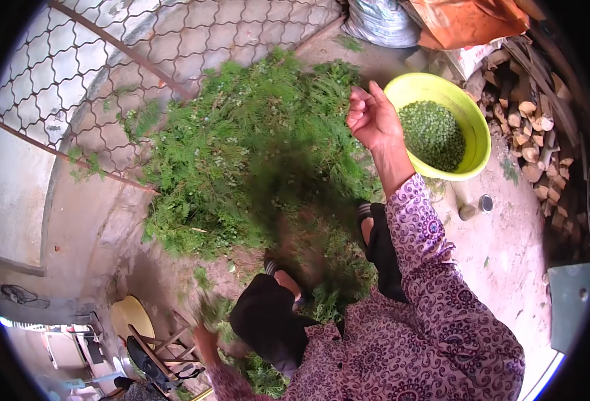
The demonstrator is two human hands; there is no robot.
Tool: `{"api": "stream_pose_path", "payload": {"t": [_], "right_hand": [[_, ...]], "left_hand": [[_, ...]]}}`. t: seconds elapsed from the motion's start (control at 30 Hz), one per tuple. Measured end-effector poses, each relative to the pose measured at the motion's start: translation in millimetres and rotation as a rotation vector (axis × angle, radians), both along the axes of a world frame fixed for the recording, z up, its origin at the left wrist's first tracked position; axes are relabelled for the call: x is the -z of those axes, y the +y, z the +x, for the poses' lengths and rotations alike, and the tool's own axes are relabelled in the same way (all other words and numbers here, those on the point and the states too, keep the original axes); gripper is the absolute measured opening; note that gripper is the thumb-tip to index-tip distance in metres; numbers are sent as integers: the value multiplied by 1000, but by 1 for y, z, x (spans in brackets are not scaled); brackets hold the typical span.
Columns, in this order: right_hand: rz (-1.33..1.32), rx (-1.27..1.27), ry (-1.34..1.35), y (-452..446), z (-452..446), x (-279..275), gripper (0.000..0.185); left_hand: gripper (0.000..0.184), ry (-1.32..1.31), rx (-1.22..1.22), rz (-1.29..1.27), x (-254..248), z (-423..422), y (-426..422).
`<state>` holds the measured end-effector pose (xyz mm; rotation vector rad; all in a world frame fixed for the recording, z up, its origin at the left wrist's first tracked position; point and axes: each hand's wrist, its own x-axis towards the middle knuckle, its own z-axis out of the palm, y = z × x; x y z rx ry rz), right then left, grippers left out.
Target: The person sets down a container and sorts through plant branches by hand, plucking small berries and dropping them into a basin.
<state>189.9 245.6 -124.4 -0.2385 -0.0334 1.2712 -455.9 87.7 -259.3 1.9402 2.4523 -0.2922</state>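
Just beside the left rim of a bright-yellow round plastic tub [475, 142] that is holding small round pale-green berries [434, 134], the right hand [376, 123] is hovering with thumb raised and fingers loosely curled, its half-closed grip not showing whether anything is inside. Well apart from the tub, to its left and nearer the body, the blurred left hand [206, 339] is reaching beside a feathery green sprig [208, 309], its grip impossible to tell, while a broad pile of leafy green branches [221, 147] is lying left of the tub. Just beyond the tub, a white sack [477, 57] is bearing reddish lettering too small to read.
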Motion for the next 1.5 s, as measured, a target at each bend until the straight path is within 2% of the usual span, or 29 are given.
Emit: {"api": "stream_pose_path", "payload": {"t": [0.03, 0.07, 0.1, 0.13, 0.2, 0.27, 0.4, 0.47, 0.53, 0.57, 0.63, 0.67, 0.73, 0.77, 0.83, 0.87, 0.93, 0.97, 1.03, 1.07, 1.13, 1.23, 1.37, 1.43, 1.47, 1.5], "right_hand": [[-14, 8, -14, 0, 1, -2, 30], [-29, 9, -30, 2, 1, -3, 29], [-49, -2, -43, 3, 0, -3, 25], [-58, -11, -47, 5, -2, -2, 25], [-135, -31, -297, 8, -7, 6, 19], [-225, -78, -368, 7, -11, 33, 15], [-540, -349, -1212, -8, -27, 125, 17], [-611, -560, -1603, -17, -36, 176, 23], [-563, -578, -1875, -24, -43, 243, 29], [-583, -610, -1864, -27, -46, 255, 29], [-464, -613, -1985, -27, -53, 279, 35], [-479, -641, -1976, -25, -57, 292, 35], [-246, -650, -2088, -15, -62, 313, 36], [-254, -669, -2087, -11, -66, 320, 36], [-126, -707, -2221, -4, -72, 332, 32], [-130, -719, -2219, -3, -75, 344, 32], [-39, -613, -2360, -1, -82, 361, 28], [-46, -636, -2352, 0, -83, 363, 28], [-95, -777, -2425, 1, -86, 361, 24], [-107, -802, -2407, 2, -87, 361, 24], [-124, -934, -2461, 3, -89, 364, 21], [-115, -827, -2464, -3, -90, 370, 19], [-121, -793, -2418, -13, -84, 386, 19], [-172, -748, -2131, -17, -75, 382, 24], [-175, -749, -2126, -16, -73, 378, 24], [-348, -899, -1855, -15, -70, 373, 22]], "left_hand": [[74, 59, -131, -389, -8, 10, -22], [81, 18, -126, -540, -11, 18, -49], [80, -141, -163, -608, 8, 2, -69], [76, -229, -160, -610, 16, 4, -80], [69, -208, 63, -581, 35, 6, -85], [63, -234, 24, -568, 33, 36, -61], [53, -225, 105, -420, 46, 71, 20], [51, -272, 220, -301, 42, 106, 66], [49, -287, 308, -276, 36, 151, 109], [48, -349, 432, -189, 52, 160, 126], [45, -479, 565, -141, 76, 192, 157], [45, -484, 558, -167, 76, 214, 168], [38, -472, 609, -480, 66, 256, 180], [38, -480, 604, -495, 84, 260, 178], [31, -653, 845, -423, 117, 267, 175], [31, -658, 842, -431, 126, 270, 173], [32, -797, 957, -492, 138, 280, 167], [32, -804, 948, -509, 143, 286, 167], [26, -739, 1134, -624, 154, 299, 164], [26, -744, 1128, -651, 163, 305, 158], [22, -866, 1167, -590, 180, 318, 145], [16, -856, 1148, -609, 193, 333, 121], [15, -740, 1249, -524, 213, 334, 117], [17, -705, 1278, -556, 223, 330, 120], [17, -704, 1278, -562, 226, 329, 119], [17, -715, 1260, -548, 229, 327, 116]]}}
